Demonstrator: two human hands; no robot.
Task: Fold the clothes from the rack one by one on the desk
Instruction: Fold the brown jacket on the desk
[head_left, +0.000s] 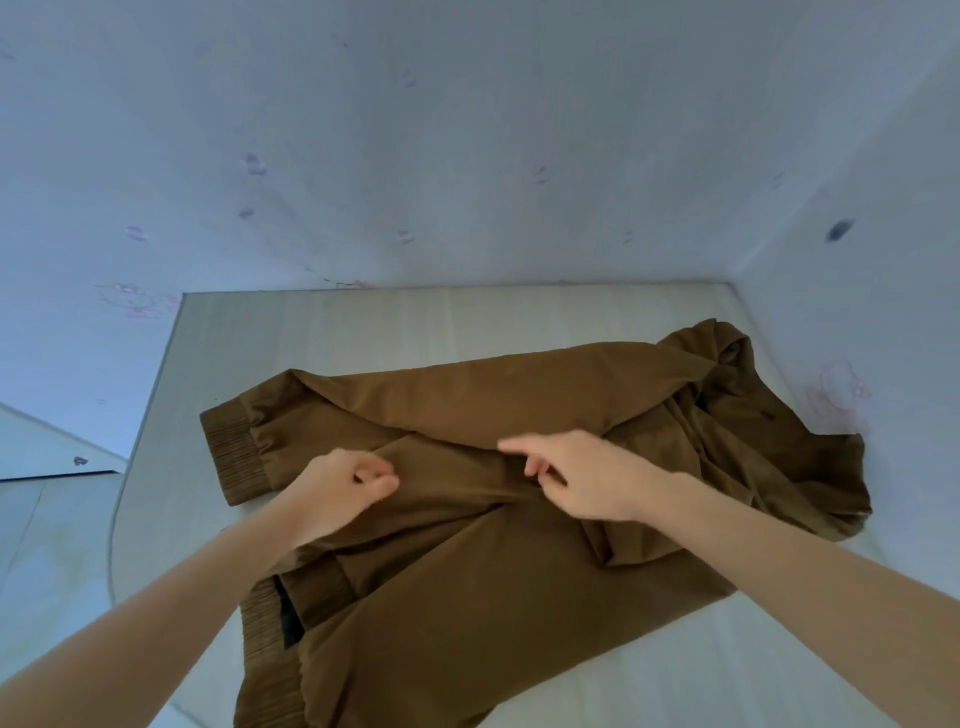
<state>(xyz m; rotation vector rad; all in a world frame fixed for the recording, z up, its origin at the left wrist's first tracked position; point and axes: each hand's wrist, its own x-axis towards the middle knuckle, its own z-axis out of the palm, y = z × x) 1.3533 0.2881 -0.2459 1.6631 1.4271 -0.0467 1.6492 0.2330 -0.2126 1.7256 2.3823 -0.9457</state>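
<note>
Brown trousers (519, 395) lie only half folded on the desk (363, 322), left hand (337, 488) pinching the cloth, right hand (582, 478) loosely spread.

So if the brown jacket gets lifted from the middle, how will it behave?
The brown jacket likely goes floppy: it lies creased and bunched on the desk. Probably light, since the thin cloth wrinkles where the left hand pinches it. Its smooth weave may slide a little.

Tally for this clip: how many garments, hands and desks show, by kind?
Brown garment: 1
Hands: 2, left hand and right hand
Desk: 1
Total: 4
</note>
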